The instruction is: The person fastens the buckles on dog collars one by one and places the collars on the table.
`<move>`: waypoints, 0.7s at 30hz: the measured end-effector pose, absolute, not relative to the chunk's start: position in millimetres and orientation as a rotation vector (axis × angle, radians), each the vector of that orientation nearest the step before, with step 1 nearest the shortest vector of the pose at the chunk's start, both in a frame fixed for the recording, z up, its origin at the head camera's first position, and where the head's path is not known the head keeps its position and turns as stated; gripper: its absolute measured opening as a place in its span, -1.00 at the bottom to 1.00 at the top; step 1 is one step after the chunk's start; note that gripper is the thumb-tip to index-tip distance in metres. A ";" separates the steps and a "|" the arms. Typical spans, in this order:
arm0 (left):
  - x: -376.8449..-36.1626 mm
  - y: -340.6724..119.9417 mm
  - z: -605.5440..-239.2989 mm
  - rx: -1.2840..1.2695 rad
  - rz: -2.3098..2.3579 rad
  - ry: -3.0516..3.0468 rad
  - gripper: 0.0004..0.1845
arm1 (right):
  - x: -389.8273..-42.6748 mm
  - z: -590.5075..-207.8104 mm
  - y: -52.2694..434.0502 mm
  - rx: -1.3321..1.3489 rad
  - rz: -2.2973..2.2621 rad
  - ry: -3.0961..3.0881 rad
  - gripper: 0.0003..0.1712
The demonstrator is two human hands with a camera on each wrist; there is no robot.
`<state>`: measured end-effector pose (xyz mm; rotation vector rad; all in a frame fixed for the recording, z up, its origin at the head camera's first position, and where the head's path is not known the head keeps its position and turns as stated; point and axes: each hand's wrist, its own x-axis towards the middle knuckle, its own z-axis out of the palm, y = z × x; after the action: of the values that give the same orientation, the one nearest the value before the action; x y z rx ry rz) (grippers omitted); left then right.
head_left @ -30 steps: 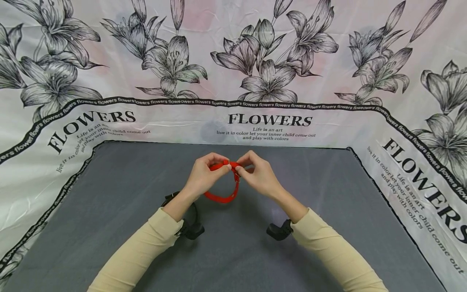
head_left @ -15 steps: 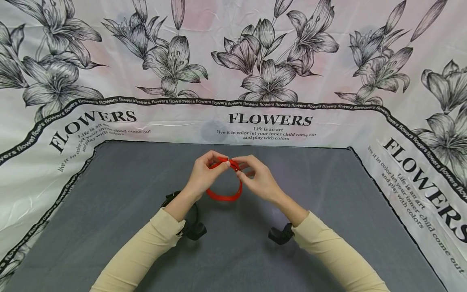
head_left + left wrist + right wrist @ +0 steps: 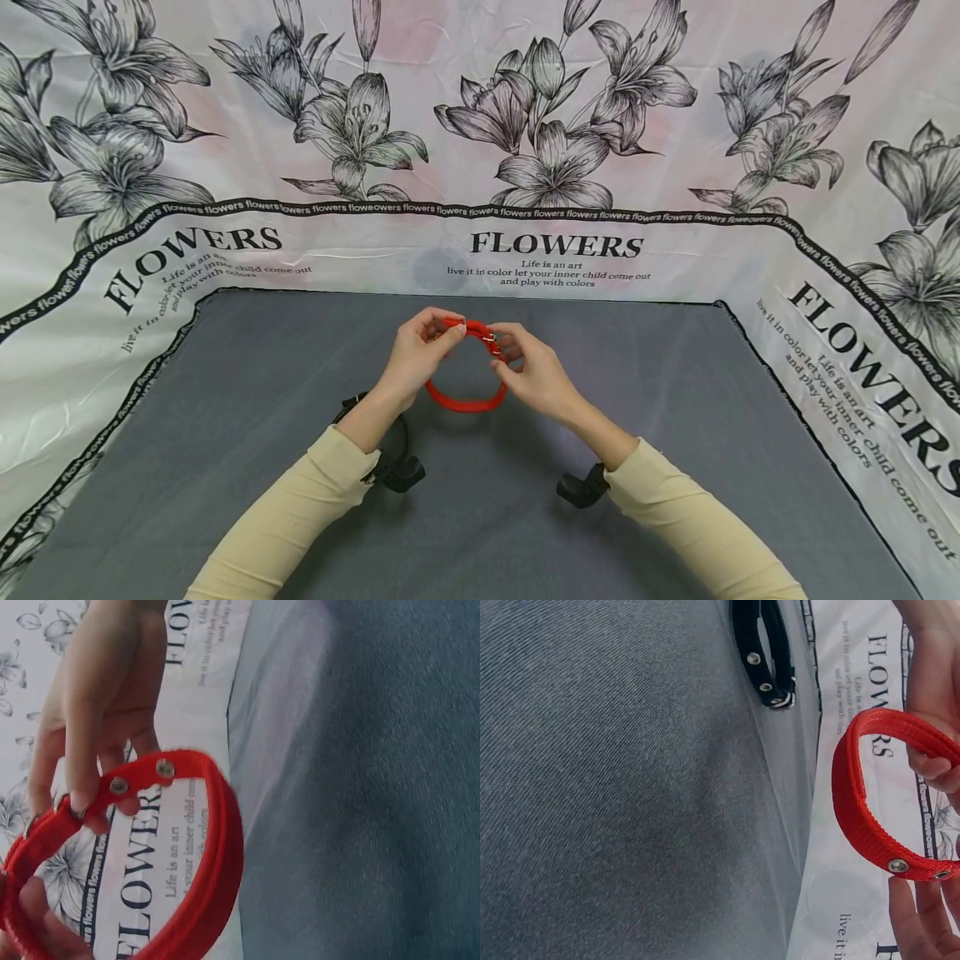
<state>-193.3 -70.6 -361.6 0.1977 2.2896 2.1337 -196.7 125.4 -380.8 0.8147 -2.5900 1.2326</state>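
A red webbing strap (image 3: 465, 405) with metal rivets is bent into a loop and held above the grey mat (image 3: 225, 433). My left hand (image 3: 450, 331) pinches the top left of the loop. My right hand (image 3: 501, 350) pinches the top right, beside the small metal fittings (image 3: 489, 337). In the left wrist view the red strap (image 3: 217, 855) curves across, with two rivets next to the fingers (image 3: 82, 750). The right wrist view shows the red strap (image 3: 851, 802) with a rivet near my fingertips (image 3: 919, 919).
A black riveted strap (image 3: 769, 645) lies on the mat under my left wrist, partly hidden in the head view as the black strap (image 3: 351, 407). Floral sheeting printed "FLOWERS" (image 3: 555, 246) rises behind and to both sides of the mat.
The loop has opened rounder and wider. My right hand has slid a little down and right along the strap; my left hand has kept its pinch at the top.
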 end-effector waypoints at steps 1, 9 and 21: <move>-193.6 -71.7 -361.9 0.204 2.123 2.278 -0.78 | -196.6 -380.7 126.0 0.810 1.237 -2.593 -0.48; -193.9 -79.4 -366.1 0.333 1.775 2.448 -0.71 | -196.4 -383.6 134.8 0.763 1.194 -2.670 -0.54; -198.4 -67.5 -387.8 0.333 1.523 2.582 -0.64 | -200.1 -391.8 150.7 0.764 1.055 -2.796 -0.58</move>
<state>-198.4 -67.5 -387.8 0.3329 2.5817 1.5233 -200.1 150.7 -391.8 0.7637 -2.7963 1.0551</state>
